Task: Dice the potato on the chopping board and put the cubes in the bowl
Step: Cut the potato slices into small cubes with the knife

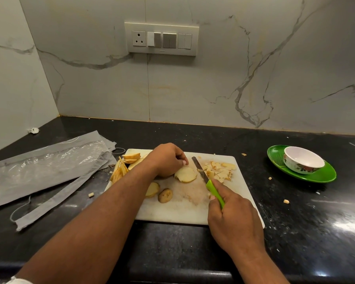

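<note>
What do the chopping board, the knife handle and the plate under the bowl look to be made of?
Chopping board: likely white plastic, matte, scuffed and stained. It could be stone.
Knife handle: bright green, smooth, probably plastic. The blade is dull grey metal.
Green plate: glossy with reflections, so glazed ceramic or melamine. I cannot tell which.

Potato slices (186,174) flat mid white chopping board (172,212); diced cubes (219,170) heaped right; white bowl (303,159) well apart, right
</note>
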A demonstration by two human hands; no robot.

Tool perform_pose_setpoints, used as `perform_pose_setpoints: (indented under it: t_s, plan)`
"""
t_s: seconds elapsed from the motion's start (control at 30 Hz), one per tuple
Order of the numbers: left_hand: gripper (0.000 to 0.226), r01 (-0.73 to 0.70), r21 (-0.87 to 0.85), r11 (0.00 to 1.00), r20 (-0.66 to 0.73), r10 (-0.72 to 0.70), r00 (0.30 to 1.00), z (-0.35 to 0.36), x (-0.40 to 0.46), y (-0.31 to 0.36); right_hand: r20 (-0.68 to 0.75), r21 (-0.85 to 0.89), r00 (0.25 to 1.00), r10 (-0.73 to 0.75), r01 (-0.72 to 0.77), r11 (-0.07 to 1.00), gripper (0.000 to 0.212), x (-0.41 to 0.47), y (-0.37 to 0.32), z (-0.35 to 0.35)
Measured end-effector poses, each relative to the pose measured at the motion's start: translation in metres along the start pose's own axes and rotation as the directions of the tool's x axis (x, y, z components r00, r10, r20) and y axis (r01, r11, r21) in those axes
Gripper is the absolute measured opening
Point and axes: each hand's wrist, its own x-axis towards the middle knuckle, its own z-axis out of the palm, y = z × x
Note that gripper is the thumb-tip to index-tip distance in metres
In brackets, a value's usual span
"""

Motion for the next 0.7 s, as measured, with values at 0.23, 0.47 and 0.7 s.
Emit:
perform_pose_setpoints:
  t_s: [0.23,0.47,0.7]
  plan:
    - [0.077,-0.022,0.163,0.986,0.136,-0.001,0.991,-0.015,-0.025,0.002,0.032,-0.078,0.999,0.007,-0.005,0.997,0.052,-0.001,-0.004,-0.003]
    - [0.075,-0.032,0.221,0.975,0.128,0.004,0.992,-0.012,-0.027,0.01,0.113,-0.18,0.993,-0.033,0.053,0.982,0.054,0.009,-0.009,-0.002]
    - [0.053,-0.063,0.18,0.982,0.115,0.043,0.992,-0.007,-0.024,0.008,0.116,-0.229,0.99,-0.078,0.103,0.968,0.058,0.021,-0.017,0.0]
